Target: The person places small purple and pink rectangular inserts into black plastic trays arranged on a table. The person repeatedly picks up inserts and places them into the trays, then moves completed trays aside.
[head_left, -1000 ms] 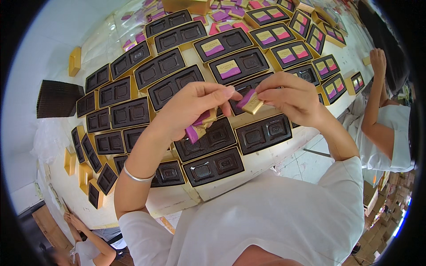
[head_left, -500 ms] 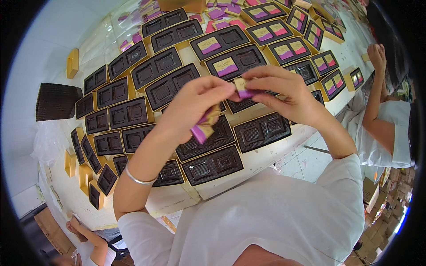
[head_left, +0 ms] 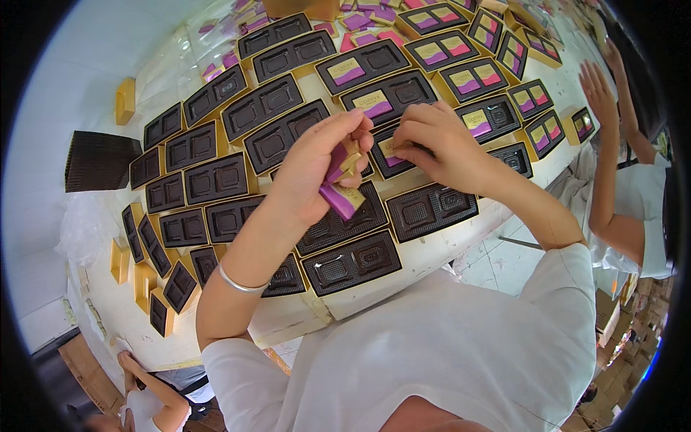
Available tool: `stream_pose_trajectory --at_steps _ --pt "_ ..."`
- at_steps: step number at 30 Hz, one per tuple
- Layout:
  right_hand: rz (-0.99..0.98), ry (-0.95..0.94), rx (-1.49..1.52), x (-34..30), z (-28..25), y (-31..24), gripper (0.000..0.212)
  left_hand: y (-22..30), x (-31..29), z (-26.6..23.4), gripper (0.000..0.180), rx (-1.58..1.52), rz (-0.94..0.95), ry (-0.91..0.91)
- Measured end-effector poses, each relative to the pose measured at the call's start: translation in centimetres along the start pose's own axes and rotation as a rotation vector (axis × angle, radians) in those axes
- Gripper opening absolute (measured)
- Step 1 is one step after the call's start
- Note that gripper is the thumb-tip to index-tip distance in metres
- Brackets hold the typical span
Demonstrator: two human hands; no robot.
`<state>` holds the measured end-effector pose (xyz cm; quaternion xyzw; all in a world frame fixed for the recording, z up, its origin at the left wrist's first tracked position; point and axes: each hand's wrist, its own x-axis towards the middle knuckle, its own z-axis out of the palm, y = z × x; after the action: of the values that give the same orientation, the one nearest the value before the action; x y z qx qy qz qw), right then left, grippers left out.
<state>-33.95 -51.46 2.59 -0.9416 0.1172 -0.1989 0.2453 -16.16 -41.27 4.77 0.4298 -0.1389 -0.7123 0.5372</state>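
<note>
My left hand (head_left: 306, 173) is curled around several small purple-and-gold packets (head_left: 342, 200), which stick out below its fingers. With bent fingers, my right hand (head_left: 450, 151) grips a similar packet (head_left: 389, 153) at the left compartment of a black-lined gold box (head_left: 381, 170). Part of that box is hidden under my right hand. Just beyond, another box holds one packet (head_left: 368, 103) on its left side, while its right compartment (head_left: 407, 91) shows bare black plastic. To the right of my hand, a further box has a packet (head_left: 476, 122) in its left compartment.
Rows of boxes with bare black trays (head_left: 214, 180) cover the table's left and front. Filled boxes (head_left: 471, 78) stand at the back right. Loose packets (head_left: 360, 20) pile up at the far edge. Stacked black trays (head_left: 101, 162) sit left. Other people's hands (head_left: 599, 93) show at right and lower left.
My right hand has carried a packet away from my left hand and down to the tray in front. My left hand has drawn slightly apart, keeping its packets. The co-worker's hands at right have moved apart.
</note>
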Motion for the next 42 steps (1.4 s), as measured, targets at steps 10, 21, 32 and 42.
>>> stream_pose_trajectory --at_steps 10,21,32,42 --pt "-0.320 0.259 0.160 -0.2 -0.9 -3.1 0.029 -0.8 -1.2 1.3 0.039 0.088 -0.101 -0.085" --pt "0.280 -0.097 0.850 -0.9 -2.0 -3.2 0.020 0.2 -3.8 0.9 0.033 0.739 0.031 -0.185" --pt "-0.289 0.108 0.058 -2.8 -3.0 -5.3 0.033 -0.9 -4.0 1.7 0.023 0.453 -0.047 -0.097" --pt "-0.044 0.010 0.094 -7.1 0.1 -4.3 0.031 -0.5 -6.4 0.2 0.031 0.560 -0.077 -0.026"
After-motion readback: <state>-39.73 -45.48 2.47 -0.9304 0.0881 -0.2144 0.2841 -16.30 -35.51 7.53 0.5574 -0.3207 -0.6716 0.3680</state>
